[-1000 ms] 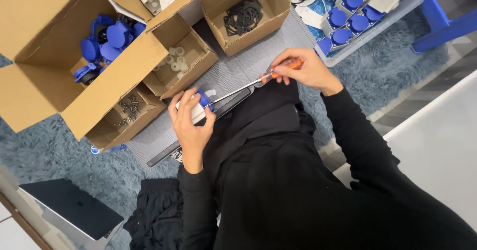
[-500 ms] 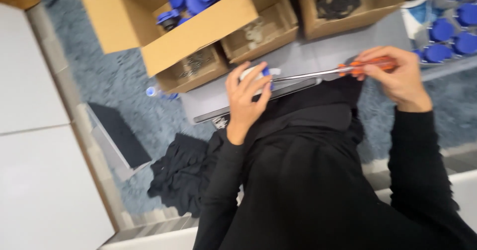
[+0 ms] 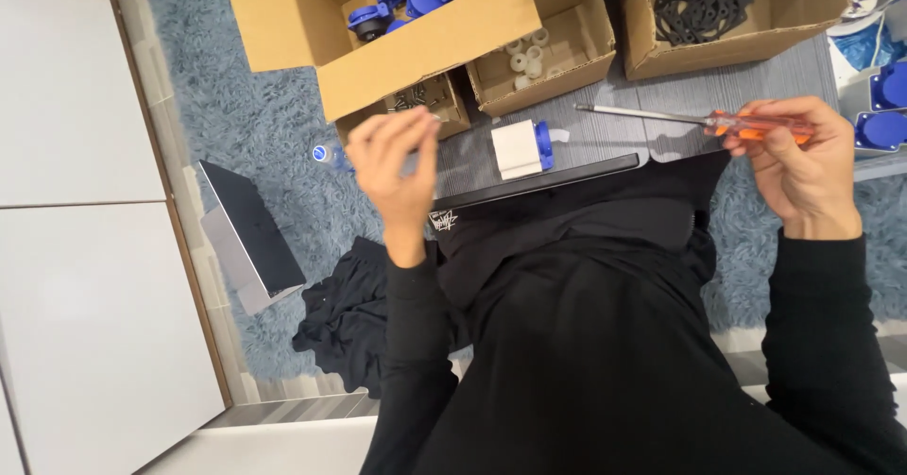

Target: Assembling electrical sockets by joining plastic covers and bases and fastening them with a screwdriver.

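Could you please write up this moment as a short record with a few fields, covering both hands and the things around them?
left hand: left hand raised, fingers pinched together; whether it holds anything cannot be told
right hand: right hand grips the orange-handled screwdriver, its shaft pointing toward the left hand
on the board: white and blue socket part lies free on the grey board
boxes: cardboard box of blue parts, small box of white rings, box of black gaskets
floor: blue-grey shaggy rug

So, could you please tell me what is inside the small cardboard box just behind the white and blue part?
The small cardboard box holds a few small white rings loose on its bottom. Its near corner is hidden by the box wall, so any parts there cannot be seen.
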